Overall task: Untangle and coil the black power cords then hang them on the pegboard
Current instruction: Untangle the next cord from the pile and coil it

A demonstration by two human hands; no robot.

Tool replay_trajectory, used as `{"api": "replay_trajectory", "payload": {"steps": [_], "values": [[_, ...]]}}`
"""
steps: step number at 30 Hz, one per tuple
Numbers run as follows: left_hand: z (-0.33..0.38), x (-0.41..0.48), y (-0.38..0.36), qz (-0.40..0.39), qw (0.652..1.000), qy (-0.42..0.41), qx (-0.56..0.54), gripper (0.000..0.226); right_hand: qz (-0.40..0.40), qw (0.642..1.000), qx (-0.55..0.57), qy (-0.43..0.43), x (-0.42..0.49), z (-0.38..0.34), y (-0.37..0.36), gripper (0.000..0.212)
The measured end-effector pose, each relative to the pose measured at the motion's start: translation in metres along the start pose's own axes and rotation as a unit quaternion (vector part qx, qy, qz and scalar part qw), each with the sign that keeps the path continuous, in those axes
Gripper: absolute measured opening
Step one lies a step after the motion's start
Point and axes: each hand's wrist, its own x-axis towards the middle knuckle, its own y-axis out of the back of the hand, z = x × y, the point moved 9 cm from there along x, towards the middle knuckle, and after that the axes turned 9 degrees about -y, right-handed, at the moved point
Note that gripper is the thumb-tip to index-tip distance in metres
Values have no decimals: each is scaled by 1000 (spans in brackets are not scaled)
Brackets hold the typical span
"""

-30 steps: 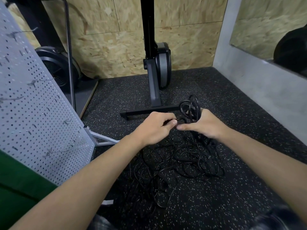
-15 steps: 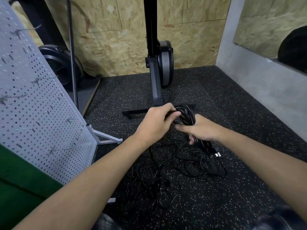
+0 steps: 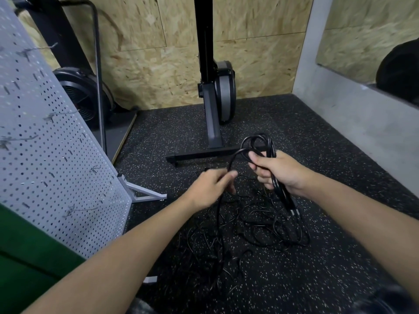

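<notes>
The pegboard [image 3: 56,155], one unit with several hooks, stood left of the pile [image 3: 260,227], its foot near the pile's left edge. Above the pile, the left hand [image 3: 210,186], blurred, pinched one strand [image 3: 232,158] between thumb and fingers. The strand arced right into one coil [image 3: 260,141]. The right hand [image 3: 281,173] gripped the coil, fingers curled around it; one plug [image 3: 293,210] hung below. Bare floor [image 3: 340,223] lay right of the pile. The cord count within the pile could not be told.
</notes>
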Motion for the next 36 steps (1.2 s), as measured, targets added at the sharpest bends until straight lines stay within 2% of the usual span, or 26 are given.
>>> {"api": "replay_trajectory", "payload": {"steps": [2,4,9,12,16,18,20,23,25,29,33,36], "values": [[-15,-5,-19,-67,997,24,-16,42,16,999,31,4,0,-1,7,34],[-24,-8,-25,-82,995,37,-41,41,52,998,35,19,0,-3,15,35],[1,-1,10,65,998,12,-8,46,185,982,-27,17,2,6,33,44],[29,4,24,122,992,-16,-40,52,211,976,-48,16,-2,5,34,53],[38,7,18,108,987,12,-119,48,193,981,7,13,-4,6,27,55],[38,7,4,62,992,10,-110,46,169,985,35,25,-4,5,20,54],[41,7,-9,11,995,-6,-103,49,163,985,48,32,-5,2,17,63],[43,6,-22,-55,994,-29,-86,51,127,989,53,47,-7,-1,12,40],[45,4,-27,-85,993,-38,-68,48,109,991,54,51,-7,-1,8,32],[35,8,-36,-88,995,-28,-39,50,111,993,15,30,-1,6,1,13],[23,7,-40,-78,993,3,-88,61,106,993,-9,49,4,3,-2,29],[13,2,-47,-108,991,14,-83,70,108,991,45,71,2,-6,-1,28]]}}
